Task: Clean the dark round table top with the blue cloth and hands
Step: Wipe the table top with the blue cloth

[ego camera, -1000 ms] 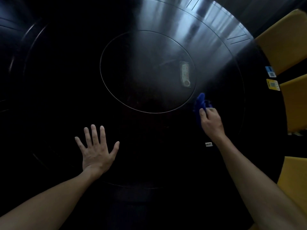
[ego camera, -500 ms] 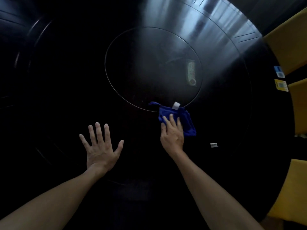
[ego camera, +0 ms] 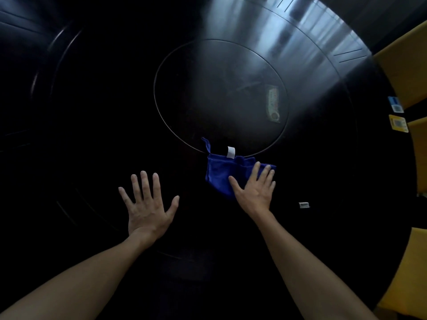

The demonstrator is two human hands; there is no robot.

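The dark round table top (ego camera: 97,116) fills the view, with a round inset disc (ego camera: 219,95) at its middle. A blue cloth (ego camera: 221,174) with a white tag lies crumpled on the table just below the disc's near rim. My right hand (ego camera: 255,189) presses flat on the cloth's right part, fingers spread and pointing away from me. My left hand (ego camera: 147,204) rests flat on the bare table to the left of the cloth, fingers spread, holding nothing.
A pale rectangular label (ego camera: 272,106) sits on the right side of the disc. A small white sticker (ego camera: 303,205) lies right of my right hand. Blue (ego camera: 395,104) and yellow (ego camera: 398,123) stickers mark the right rim. Yellow chairs (ego camera: 406,72) stand along the right edge.
My right hand swept the blue cloth from the right towards the middle, then a little back to the right, and the cloth spread out flatter. My left hand has stayed flat in place.
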